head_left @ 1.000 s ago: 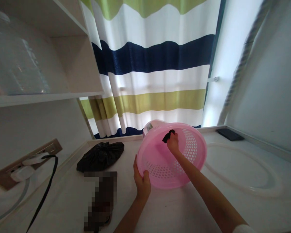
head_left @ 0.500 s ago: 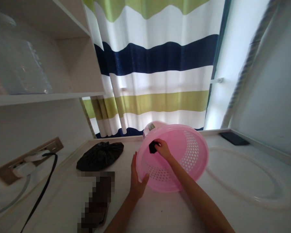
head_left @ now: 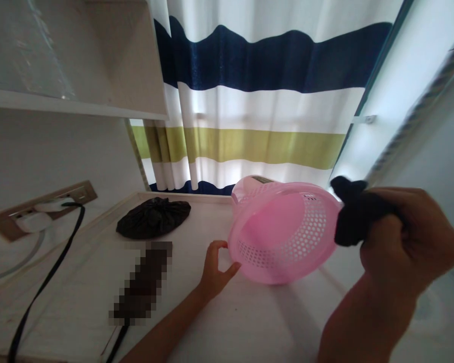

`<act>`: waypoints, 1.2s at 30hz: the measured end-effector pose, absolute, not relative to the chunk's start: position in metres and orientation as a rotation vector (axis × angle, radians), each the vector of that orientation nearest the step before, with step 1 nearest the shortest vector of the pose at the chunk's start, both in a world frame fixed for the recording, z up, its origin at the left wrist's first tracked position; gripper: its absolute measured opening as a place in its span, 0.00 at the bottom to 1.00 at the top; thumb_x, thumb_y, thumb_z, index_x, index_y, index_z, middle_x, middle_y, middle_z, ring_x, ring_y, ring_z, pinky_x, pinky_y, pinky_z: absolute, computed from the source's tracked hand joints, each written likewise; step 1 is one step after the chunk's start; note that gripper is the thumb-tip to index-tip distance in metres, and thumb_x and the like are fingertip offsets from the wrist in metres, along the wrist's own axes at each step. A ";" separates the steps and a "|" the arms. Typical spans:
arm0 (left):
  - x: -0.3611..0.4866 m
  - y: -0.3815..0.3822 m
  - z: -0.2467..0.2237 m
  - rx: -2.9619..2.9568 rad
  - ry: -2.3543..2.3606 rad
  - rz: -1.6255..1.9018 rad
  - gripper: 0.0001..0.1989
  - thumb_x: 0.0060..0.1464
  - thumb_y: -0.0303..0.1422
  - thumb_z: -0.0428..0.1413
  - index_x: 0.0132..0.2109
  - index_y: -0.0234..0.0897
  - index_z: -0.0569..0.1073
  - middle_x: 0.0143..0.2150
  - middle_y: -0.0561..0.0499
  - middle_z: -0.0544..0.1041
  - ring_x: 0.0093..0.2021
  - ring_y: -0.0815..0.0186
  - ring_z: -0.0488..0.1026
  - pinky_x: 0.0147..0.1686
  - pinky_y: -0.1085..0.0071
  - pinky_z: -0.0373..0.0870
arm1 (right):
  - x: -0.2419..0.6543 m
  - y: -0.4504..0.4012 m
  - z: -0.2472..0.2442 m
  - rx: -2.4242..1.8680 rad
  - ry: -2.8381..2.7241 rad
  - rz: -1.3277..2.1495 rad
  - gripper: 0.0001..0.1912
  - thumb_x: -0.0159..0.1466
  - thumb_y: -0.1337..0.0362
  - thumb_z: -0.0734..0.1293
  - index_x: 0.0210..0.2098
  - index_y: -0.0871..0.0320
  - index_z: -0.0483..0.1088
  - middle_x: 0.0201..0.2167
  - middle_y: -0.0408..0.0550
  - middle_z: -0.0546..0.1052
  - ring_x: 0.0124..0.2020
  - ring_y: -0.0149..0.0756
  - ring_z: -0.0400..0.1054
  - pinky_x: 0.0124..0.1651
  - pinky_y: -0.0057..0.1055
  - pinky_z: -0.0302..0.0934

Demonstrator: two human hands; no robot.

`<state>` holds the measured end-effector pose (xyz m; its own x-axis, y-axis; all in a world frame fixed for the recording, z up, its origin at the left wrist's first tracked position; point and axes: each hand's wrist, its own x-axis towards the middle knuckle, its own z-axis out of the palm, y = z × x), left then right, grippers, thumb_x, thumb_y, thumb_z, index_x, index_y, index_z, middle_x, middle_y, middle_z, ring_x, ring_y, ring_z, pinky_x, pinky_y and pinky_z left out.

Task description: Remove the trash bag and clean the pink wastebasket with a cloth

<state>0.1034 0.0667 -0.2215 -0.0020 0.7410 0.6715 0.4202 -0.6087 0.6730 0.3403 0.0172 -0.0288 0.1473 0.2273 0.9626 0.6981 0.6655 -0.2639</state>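
A pink perforated plastic basket (head_left: 283,237) lies tipped on its side on the white surface, with its mouth facing me. My left hand (head_left: 214,269) is by its lower left rim, thumb touching the rim and fingers spread. My right hand (head_left: 408,242) is raised close to the camera at the right, shut on a small black cloth (head_left: 353,212) held outside the basket.
A black tied bag (head_left: 153,217) lies at the back left. A blurred dark object (head_left: 142,282) lies near the front. A wall socket (head_left: 41,206) with a black cable (head_left: 41,287) is at the left. A striped curtain (head_left: 257,111) hangs behind, and a shelf (head_left: 71,103) sits above left.
My right hand came out of the basket with the black cloth and rose to the right, near the camera. My left hand loosened on the rim. The view tilted down.
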 end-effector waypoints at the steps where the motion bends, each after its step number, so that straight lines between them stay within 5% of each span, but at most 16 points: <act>1: 0.106 0.065 -0.221 2.005 1.207 1.592 0.18 0.44 0.32 0.54 0.43 0.37 0.58 0.40 0.47 0.63 0.42 0.62 0.62 0.44 0.60 0.60 | 0.340 0.017 -0.030 -0.887 -1.288 -0.514 0.16 0.53 0.72 0.57 0.36 0.53 0.70 0.31 0.46 0.68 0.35 0.38 0.63 0.37 0.36 0.55; 9: 0.128 0.064 -0.182 1.549 1.119 1.852 0.14 0.39 0.21 0.46 0.37 0.37 0.58 0.31 0.53 0.60 0.31 0.69 0.60 0.31 0.72 0.61 | 0.334 0.071 -0.041 -1.011 -1.252 -0.658 0.18 0.55 0.73 0.54 0.42 0.56 0.68 0.39 0.51 0.67 0.43 0.41 0.60 0.44 0.42 0.54; 15: 0.129 0.067 -0.145 1.548 1.167 2.067 0.12 0.38 0.21 0.46 0.34 0.37 0.60 0.29 0.55 0.59 0.28 0.71 0.58 0.26 0.75 0.57 | 0.332 0.084 -0.047 -1.034 -1.330 -0.501 0.16 0.55 0.71 0.53 0.35 0.57 0.69 0.33 0.48 0.68 0.37 0.36 0.61 0.41 0.37 0.55; 21: 0.116 0.066 -0.153 2.051 1.012 2.312 0.10 0.42 0.30 0.50 0.35 0.36 0.59 0.27 0.54 0.56 0.27 0.70 0.56 0.26 0.73 0.55 | 0.340 0.058 -0.039 -0.866 -1.591 -0.180 0.12 0.55 0.69 0.52 0.24 0.58 0.65 0.21 0.42 0.65 0.25 0.30 0.60 0.28 0.28 0.53; 27: 0.104 0.072 -0.166 2.453 0.847 2.244 0.18 0.42 0.41 0.52 0.39 0.37 0.58 0.26 0.54 0.58 0.25 0.70 0.58 0.23 0.73 0.56 | 0.336 0.045 -0.047 -0.863 -1.818 -0.201 0.11 0.56 0.67 0.54 0.20 0.59 0.62 0.16 0.40 0.62 0.20 0.27 0.56 0.25 0.27 0.49; 36: 0.117 0.060 -0.200 3.110 0.878 1.625 0.08 0.46 0.37 0.50 0.29 0.37 0.63 0.23 0.51 0.66 0.25 0.67 0.62 0.25 0.71 0.56 | 0.295 0.003 -0.122 -0.995 -2.065 -0.680 0.14 0.56 0.64 0.58 0.16 0.58 0.61 0.16 0.43 0.64 0.21 0.29 0.54 0.30 0.31 0.47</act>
